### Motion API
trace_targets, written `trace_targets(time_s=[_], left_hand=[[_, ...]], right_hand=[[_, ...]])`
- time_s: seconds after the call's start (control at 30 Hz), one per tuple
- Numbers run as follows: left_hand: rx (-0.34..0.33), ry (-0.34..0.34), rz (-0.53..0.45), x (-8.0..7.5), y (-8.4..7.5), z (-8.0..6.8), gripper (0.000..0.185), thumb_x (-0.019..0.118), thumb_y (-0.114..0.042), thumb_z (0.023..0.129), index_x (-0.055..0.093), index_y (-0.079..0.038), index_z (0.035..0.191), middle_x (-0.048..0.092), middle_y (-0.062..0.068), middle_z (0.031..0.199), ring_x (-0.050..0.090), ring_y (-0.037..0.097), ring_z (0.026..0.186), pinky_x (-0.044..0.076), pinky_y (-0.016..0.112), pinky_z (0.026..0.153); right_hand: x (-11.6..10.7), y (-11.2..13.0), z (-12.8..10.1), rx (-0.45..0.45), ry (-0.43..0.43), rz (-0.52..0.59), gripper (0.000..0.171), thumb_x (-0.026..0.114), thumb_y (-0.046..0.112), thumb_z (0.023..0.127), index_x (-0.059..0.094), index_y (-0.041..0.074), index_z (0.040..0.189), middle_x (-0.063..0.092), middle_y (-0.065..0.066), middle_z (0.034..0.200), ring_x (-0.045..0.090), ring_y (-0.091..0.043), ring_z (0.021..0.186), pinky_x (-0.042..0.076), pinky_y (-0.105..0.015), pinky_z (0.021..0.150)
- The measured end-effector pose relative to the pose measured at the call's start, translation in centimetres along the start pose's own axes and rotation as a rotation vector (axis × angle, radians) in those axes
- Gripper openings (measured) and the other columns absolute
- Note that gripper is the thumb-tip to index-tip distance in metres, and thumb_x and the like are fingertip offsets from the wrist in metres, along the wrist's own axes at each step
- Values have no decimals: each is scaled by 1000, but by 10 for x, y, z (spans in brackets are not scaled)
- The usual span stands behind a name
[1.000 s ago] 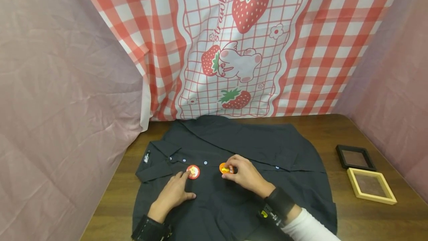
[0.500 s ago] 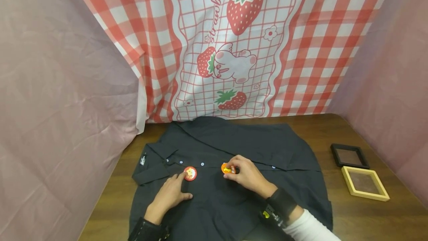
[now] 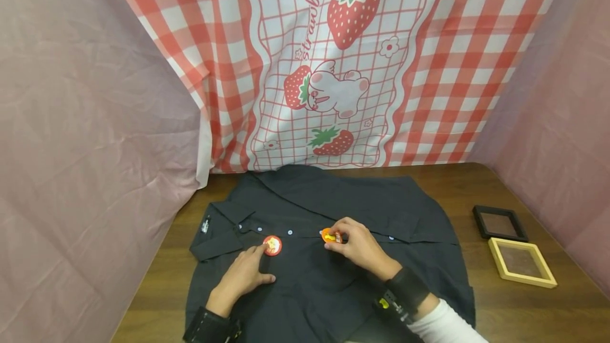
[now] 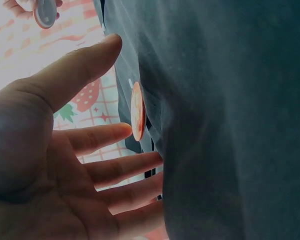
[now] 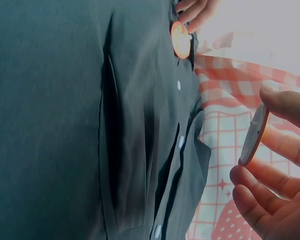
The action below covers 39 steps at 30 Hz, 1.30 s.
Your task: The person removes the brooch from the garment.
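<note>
Orange badge [image 3: 327, 236] pinched in my right hand [image 3: 363, 247]

My thumb and fingers hold it above the dark shirt [image 3: 305, 290]. Left of that grip, a red badge [image 3: 274, 246] lies on the shirt, a fingertip of my spread left hand [image 3: 242, 275] touching its edge.

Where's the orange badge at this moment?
In the head view, the orange badge is pinched in the right hand over the dark shirt, to the right of the red badge; the right wrist view shows it lifted clear of the cloth.
</note>
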<state>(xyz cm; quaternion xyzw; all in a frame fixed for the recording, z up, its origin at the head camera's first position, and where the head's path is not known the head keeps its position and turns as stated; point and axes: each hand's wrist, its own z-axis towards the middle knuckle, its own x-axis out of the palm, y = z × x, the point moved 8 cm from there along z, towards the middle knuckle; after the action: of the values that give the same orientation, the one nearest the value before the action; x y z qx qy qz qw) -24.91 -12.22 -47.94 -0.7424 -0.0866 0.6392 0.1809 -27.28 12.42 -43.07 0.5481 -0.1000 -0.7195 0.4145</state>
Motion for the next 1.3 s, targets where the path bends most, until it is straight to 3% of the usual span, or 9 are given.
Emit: trace_targets(time_s=[0.27, 0.47, 0.8, 1.3], left_hand=[[-8, 28, -8, -1, 1, -2, 77, 85, -31, 72, 51, -4, 136, 52, 28, 135, 50, 46, 125, 42, 60, 103], [4, 22, -29, -1, 1, -1, 77, 85, -29, 73, 51, -2, 136, 49, 29, 139, 47, 46, 129, 40, 59, 106], [20, 4, -32, -1, 0, -2, 75, 85, -28, 73, 52, -2, 135, 54, 25, 134, 50, 43, 126, 42, 57, 105], [15, 11, -38, 0, 0, -1, 76, 85, -28, 73, 52, -2, 136, 55, 24, 135, 49, 42, 128, 41, 55, 107]], right_hand=[[-4, -4, 0, 10, -2, 23, 22, 85, 21, 74, 73, 14, 91, 66, 1, 95, 58, -20, 77, 46, -22, 65], [-10, -5, 1, 12, -10, 22, 23, 85, 20, 74, 73, 13, 93, 67, 0, 97, 56, -12, 74, 47, -20, 65], [-16, -11, -1, 8, -30, 13, 21, 85, 18, 74, 72, 13, 91, 67, 1, 92, 59, -12, 76, 53, -27, 67], [-27, -17, -4, 48, -34, -19, 24, 85, 21, 74, 73, 13, 93, 67, -3, 99, 58, -15, 80, 48, -22, 64]])
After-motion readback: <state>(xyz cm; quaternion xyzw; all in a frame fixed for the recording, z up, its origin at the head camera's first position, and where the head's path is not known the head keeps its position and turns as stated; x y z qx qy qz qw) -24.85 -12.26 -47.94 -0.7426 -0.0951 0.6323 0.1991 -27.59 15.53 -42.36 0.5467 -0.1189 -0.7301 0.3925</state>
